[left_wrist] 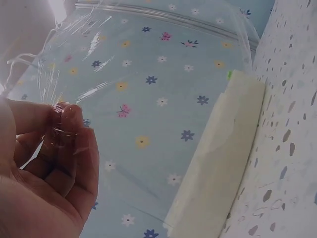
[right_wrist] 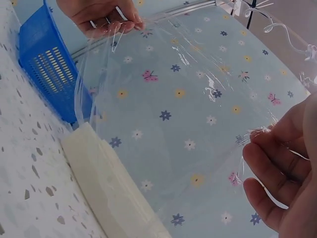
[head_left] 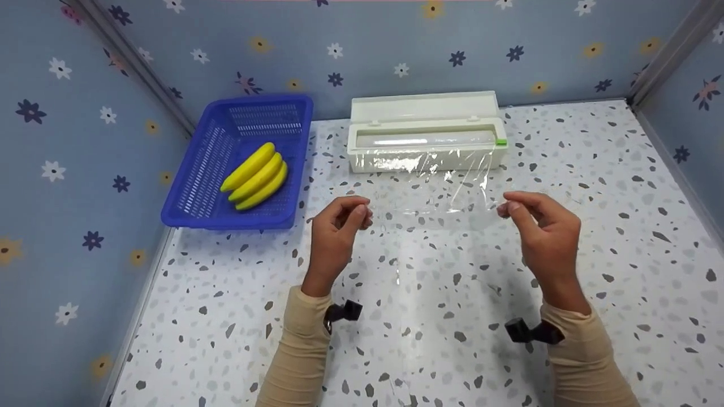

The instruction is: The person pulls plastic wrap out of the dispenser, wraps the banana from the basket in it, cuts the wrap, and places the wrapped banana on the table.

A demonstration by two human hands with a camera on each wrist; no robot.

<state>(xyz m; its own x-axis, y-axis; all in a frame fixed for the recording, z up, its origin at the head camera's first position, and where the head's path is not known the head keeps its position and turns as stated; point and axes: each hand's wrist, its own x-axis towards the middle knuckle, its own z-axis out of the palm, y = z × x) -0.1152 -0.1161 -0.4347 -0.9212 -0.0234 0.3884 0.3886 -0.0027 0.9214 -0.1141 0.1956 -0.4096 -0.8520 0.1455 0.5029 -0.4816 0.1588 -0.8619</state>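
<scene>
A sheet of clear cling film [head_left: 435, 189] stretches from a white dispenser box [head_left: 425, 148] with its lid open toward me. My left hand [head_left: 357, 214] pinches the film's near left corner between thumb and fingers. My right hand [head_left: 505, 208] pinches the near right corner. In the left wrist view the crumpled film corner [left_wrist: 67, 121] sits in my left hand [left_wrist: 62, 124], with the dispenser box [left_wrist: 218, 158] beyond. The right wrist view shows the film [right_wrist: 188, 99] spread between my right hand [right_wrist: 255, 144] and the other hand [right_wrist: 101, 15].
A blue plastic basket [head_left: 223, 135] with three yellow bananas [head_left: 255, 176] stands at the back left of the speckled table [head_left: 452, 316]. Floral blue walls close in the left, back and right sides. Black camera mounts sit on both wrists.
</scene>
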